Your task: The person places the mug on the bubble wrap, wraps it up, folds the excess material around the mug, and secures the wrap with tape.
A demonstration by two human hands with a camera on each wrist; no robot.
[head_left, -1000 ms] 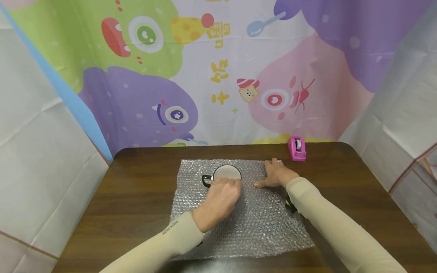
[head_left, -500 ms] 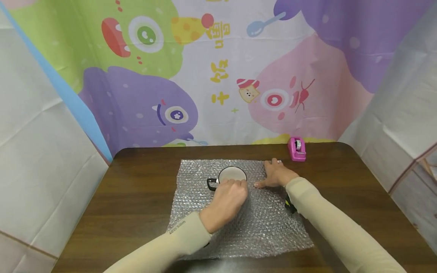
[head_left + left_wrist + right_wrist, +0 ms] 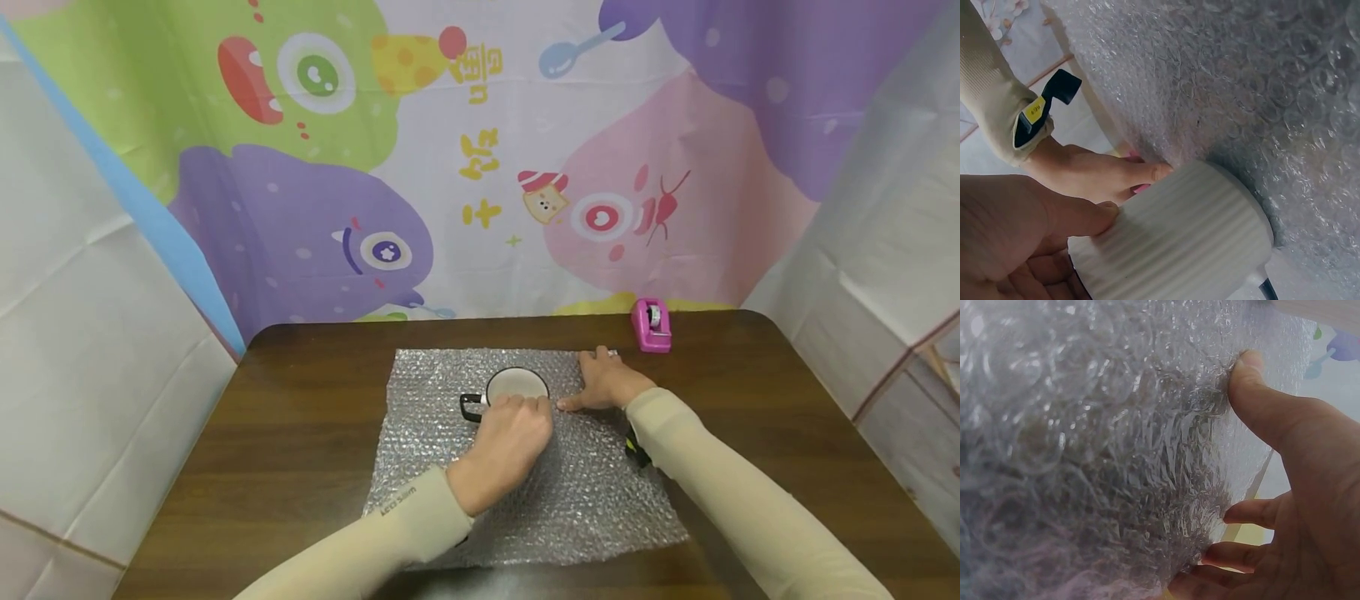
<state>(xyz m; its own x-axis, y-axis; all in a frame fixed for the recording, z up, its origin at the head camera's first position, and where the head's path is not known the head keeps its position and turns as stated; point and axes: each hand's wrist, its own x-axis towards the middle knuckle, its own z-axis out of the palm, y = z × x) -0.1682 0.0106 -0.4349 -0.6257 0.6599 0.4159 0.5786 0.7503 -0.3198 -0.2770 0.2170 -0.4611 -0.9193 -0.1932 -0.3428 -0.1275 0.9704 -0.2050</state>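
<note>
A white ribbed mug (image 3: pixel 1172 237) with a dark rim and black handle stands on a sheet of bubble wrap (image 3: pixel 577 492). My left hand (image 3: pixel 506 442) pinches the near side of its rim, thumb on the outer wall and the other fingers reaching inside. In the head view the handle points left. My right hand (image 3: pixel 607 386) rests on the wrap's far right corner, just right of the mug. Its fingers are spread, and the thumb (image 3: pixel 1257 400) and fingertips touch the sheet in the right wrist view.
At the back right of the brown wooden table (image 3: pixel 277 450) stands a pink tape dispenser (image 3: pixel 652 327). A printed cartoon curtain (image 3: pixel 480 167) hangs behind the table's far edge. Pale panels flank both sides.
The mug has slid to the right across the bubble wrap, slightly nearer to me, with my left hand holding it. My right hand has stayed on the corner.
</note>
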